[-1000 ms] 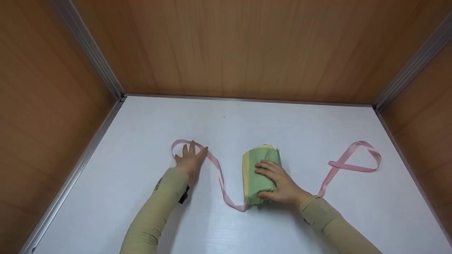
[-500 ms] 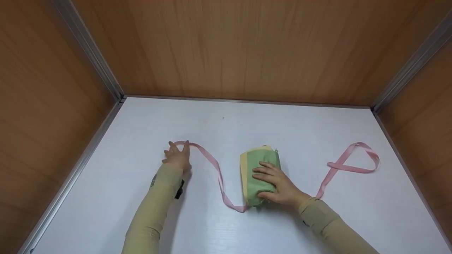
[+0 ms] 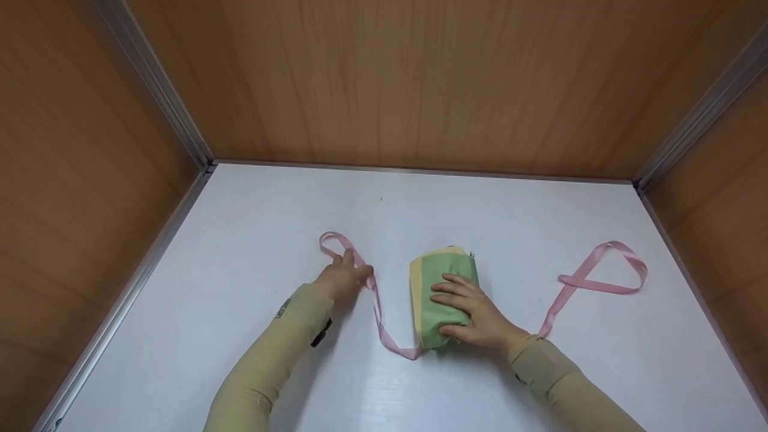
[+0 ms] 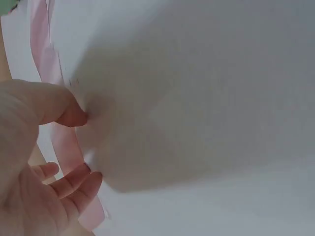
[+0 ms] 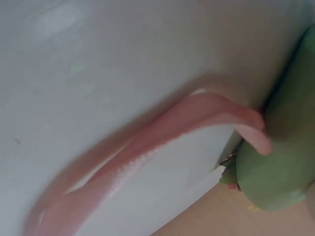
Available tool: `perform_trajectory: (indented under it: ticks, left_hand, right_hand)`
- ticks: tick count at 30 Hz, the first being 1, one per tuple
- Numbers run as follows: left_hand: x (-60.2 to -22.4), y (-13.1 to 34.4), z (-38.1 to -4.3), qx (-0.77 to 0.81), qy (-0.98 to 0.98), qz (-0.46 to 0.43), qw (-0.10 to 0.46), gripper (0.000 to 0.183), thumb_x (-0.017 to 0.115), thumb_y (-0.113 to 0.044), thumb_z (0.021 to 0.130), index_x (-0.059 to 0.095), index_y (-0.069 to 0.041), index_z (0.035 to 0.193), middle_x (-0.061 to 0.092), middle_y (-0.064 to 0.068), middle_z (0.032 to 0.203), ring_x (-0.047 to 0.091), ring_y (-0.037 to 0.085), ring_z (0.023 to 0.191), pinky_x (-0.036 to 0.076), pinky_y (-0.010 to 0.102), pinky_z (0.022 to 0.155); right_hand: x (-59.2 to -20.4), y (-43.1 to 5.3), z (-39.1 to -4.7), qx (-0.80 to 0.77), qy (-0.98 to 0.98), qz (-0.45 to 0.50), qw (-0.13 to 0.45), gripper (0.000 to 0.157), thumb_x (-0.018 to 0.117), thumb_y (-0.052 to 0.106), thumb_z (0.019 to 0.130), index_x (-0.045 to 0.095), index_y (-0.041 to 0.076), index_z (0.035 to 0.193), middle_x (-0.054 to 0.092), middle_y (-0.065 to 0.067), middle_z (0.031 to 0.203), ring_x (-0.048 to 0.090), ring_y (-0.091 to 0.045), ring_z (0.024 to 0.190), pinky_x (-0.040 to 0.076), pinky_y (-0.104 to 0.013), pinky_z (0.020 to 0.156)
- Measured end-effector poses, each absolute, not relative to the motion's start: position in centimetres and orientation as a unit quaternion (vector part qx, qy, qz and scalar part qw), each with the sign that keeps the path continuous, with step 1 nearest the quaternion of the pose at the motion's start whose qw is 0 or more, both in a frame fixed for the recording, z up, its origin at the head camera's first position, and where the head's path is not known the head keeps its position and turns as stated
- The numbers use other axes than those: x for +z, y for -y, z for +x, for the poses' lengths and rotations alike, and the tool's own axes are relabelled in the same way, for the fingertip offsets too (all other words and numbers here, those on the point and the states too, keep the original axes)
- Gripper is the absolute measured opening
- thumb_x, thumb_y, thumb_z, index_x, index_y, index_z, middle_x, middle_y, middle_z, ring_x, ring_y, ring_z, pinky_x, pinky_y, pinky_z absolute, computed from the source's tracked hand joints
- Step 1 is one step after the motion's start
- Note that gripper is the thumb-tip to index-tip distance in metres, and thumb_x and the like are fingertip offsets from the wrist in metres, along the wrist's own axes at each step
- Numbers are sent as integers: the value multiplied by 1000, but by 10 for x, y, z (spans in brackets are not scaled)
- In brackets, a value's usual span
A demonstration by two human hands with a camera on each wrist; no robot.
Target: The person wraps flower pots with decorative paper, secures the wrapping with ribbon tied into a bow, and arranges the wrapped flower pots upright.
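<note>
A rolled or folded green-and-yellow cloth bundle (image 3: 441, 264) lies on the white table. My right hand (image 3: 477, 315) rests on top of it, fingers spread across the green side and thumb nearer me. From under its near end a pink ribbon (image 3: 393, 347) runs left and up to a small loop. Over that stretch is my left hand (image 3: 343, 279), fingers loosely bent. In the left wrist view thumb and fingertips stand apart, with the ribbon (image 4: 66, 145) passing beneath them. The right wrist view shows pink ribbon (image 5: 187, 115) meeting the green cloth (image 5: 288, 162).
To the right, another length of pink ribbon (image 3: 600, 285) lies in a crossed loop, its lower part hidden by my right forearm. Wooden panels (image 3: 384, 84) with metal edging enclose the table (image 3: 270, 198) at the back and sides.
My left hand first went left to the ribbon's loop, then came back right. The loop now lies further right and is smaller. My right hand stays on the bundle.
</note>
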State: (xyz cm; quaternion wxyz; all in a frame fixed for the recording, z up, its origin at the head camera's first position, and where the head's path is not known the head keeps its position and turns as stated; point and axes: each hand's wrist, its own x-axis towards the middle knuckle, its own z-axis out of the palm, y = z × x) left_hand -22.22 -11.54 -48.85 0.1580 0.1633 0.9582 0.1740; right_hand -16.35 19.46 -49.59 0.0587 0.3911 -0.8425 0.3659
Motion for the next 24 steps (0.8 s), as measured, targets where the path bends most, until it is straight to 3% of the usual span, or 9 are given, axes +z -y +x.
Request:
perform_trajectory:
  ticks: [3,9,16,20,24]
  left_hand:
    - [-495,108,-219,116,-960,239,89,26,56,3,89,58,-13,110,43,21,117,47,31,92,49,42,76]
    - [-495,111,-217,133,-961,229,75,3,61,-3,89,64,-3,90,48,14,94,46,26,82,48,42,77]
    - [-479,137,-226,215,-963,137,91,13,55,-8,94,56,-2,82,52,7,75,43,20,71,43,37,72]
    - [-467,153,-231,247,-962,90,77,14,56,-10,95,57,-1,84,54,7,74,46,19,69,44,33,68]
    - [-452,160,-231,307,-944,51,114,17,53,-12,96,55,-1,84,54,6,74,47,16,67,42,27,63]
  right_hand:
    - [-496,-194,-162,364,845,388,52,49,77,33,78,63,16,123,56,0,133,35,-26,136,28,-54,107]
    - [-495,-194,-162,362,845,390,56,49,76,32,78,64,15,122,56,-1,132,35,-27,135,28,-53,108]
    - [-494,-194,-162,361,848,384,53,48,76,33,78,64,17,122,55,-1,133,35,-26,135,28,-53,108]
    - [-494,-194,-162,362,848,383,50,48,76,33,78,64,17,122,55,0,133,35,-26,136,28,-53,108]
    - [-494,-194,-162,359,849,385,50,48,76,34,79,63,17,122,55,0,133,34,-26,136,28,-53,108]
